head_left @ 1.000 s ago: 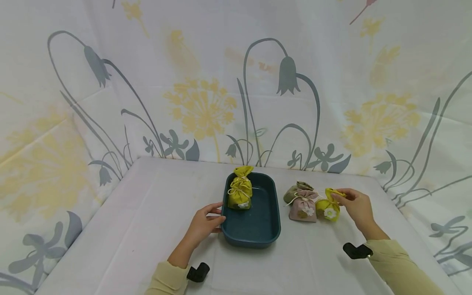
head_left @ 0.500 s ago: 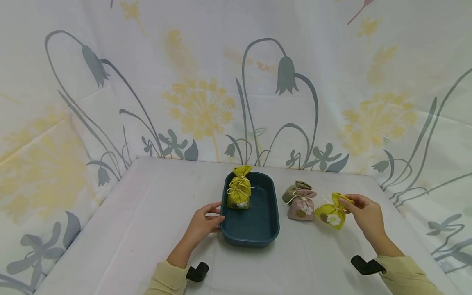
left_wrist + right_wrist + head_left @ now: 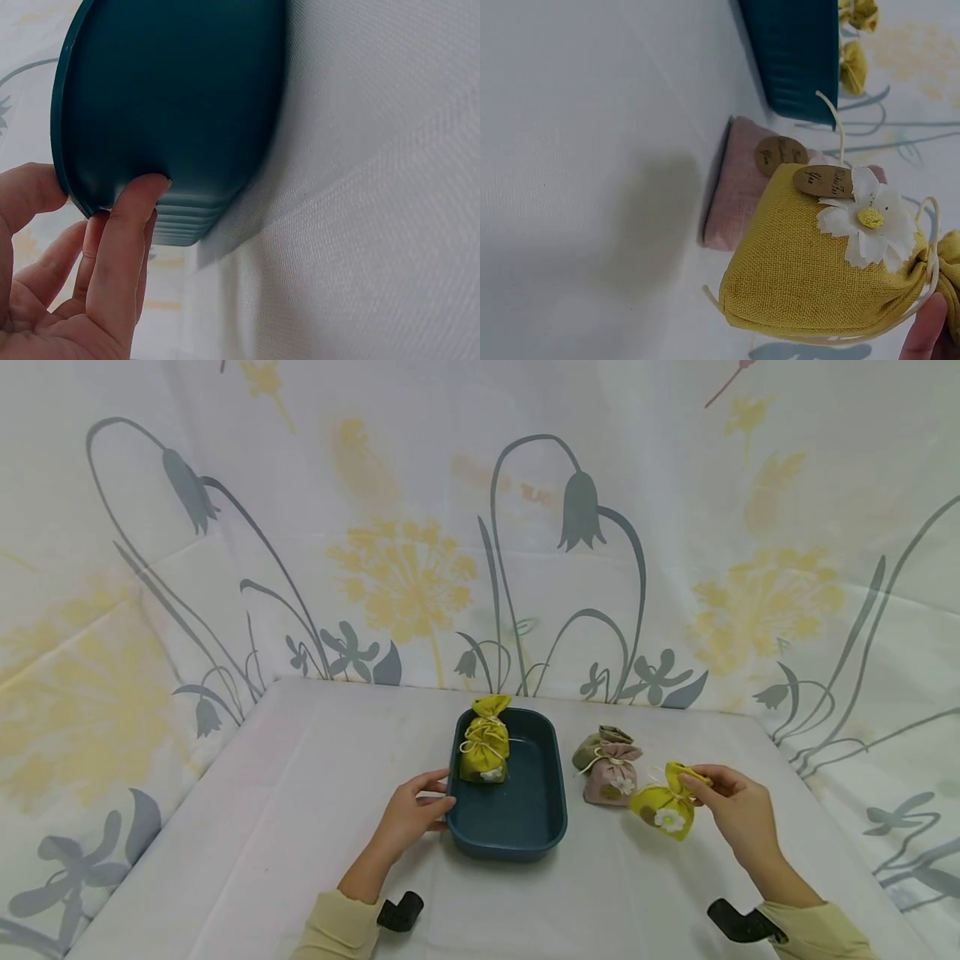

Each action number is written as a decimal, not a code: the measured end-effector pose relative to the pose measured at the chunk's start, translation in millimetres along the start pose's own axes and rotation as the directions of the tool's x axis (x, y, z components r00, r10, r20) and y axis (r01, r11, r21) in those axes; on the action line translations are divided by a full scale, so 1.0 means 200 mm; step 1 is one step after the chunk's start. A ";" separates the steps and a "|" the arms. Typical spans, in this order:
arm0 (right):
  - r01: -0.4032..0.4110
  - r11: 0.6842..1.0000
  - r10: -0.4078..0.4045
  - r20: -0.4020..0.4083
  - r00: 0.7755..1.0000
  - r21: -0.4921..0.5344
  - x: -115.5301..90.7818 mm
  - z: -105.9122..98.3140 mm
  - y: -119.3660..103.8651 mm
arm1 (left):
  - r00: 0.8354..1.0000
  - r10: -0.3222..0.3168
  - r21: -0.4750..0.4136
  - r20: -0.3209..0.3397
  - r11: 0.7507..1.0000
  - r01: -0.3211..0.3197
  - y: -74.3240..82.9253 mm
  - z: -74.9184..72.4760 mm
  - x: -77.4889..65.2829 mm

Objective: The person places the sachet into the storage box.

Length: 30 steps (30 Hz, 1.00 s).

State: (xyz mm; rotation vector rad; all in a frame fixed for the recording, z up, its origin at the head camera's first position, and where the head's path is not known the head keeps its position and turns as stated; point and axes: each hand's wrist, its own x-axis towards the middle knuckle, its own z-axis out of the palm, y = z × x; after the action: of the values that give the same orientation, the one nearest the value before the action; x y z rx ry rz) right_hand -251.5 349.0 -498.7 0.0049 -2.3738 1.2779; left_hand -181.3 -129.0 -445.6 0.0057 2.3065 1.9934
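In the head view my right hand [image 3: 738,810] pinches the gathered neck of a yellow drawstring pouch [image 3: 664,810]. The right wrist view shows this pouch [image 3: 825,262] tilted, with a white fabric flower and a brown oval tag, its shadow falling on the cloth. My left hand [image 3: 415,814] rests against the left side of a dark teal bin [image 3: 517,852]. In the left wrist view its fingertips touch the bin's outer wall [image 3: 172,97] and rim, fingers fairly straight. More yellow pouch fabric [image 3: 485,752], with a white flower, fills the bin's back left part.
A pink drawstring pouch [image 3: 609,781] and an olive green one [image 3: 592,750] stand together between the bin and my right hand. The white cloth-covered table [image 3: 322,760] meets a flower-printed curtain [image 3: 420,485] at the back and sides.
My right hand has drawn the yellow pouch off its place beside the pink one, toward me, and the pouch has tilted; most recently it moved slightly left. My left hand stays at the bin.
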 end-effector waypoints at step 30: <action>0.079 0.896 -0.140 0.108 0.984 0.437 -0.16 0.18 -0.69 | 1.000 0.011 -0.011 0.022 1.000 -0.011 0.00 0.00 0.00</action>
State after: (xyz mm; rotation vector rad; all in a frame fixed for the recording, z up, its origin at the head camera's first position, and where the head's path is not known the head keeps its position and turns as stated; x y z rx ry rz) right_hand -207.5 234.6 -418.1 0.3687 -2.1093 1.7680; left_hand -181.9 -129.4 -446.3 0.0389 2.2870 2.0008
